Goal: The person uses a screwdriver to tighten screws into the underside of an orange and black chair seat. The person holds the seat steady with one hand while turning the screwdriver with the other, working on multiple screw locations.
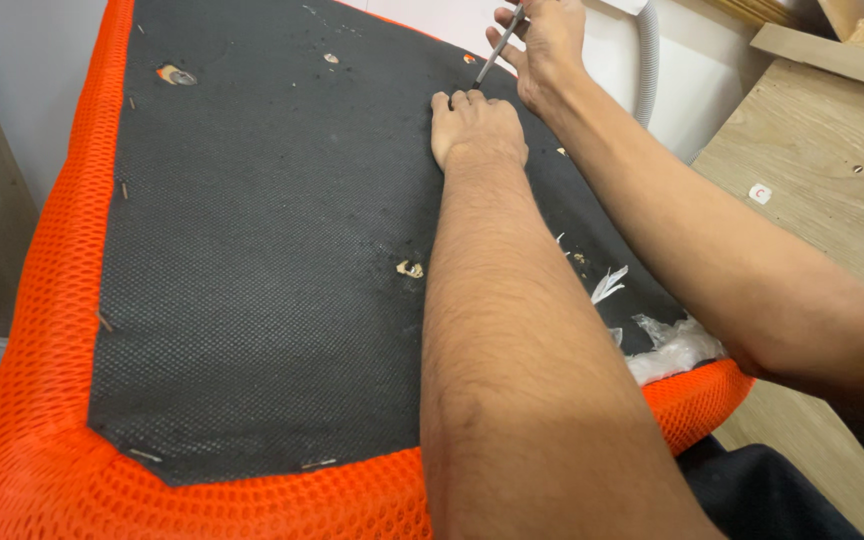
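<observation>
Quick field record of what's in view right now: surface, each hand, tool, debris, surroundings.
surface: upturned cushion, black fabric panel edged by orange mesh
left hand: left hand pressed flat on the black panel, fingers curled at the tool's tip
right hand: right hand holds a slim metal tool, tip angled down at the panel
debris: white plastic scraps at the near right edge; small tan fragment mid-panel
surroundings: wooden board to the right; grey ribbed hose behind
</observation>
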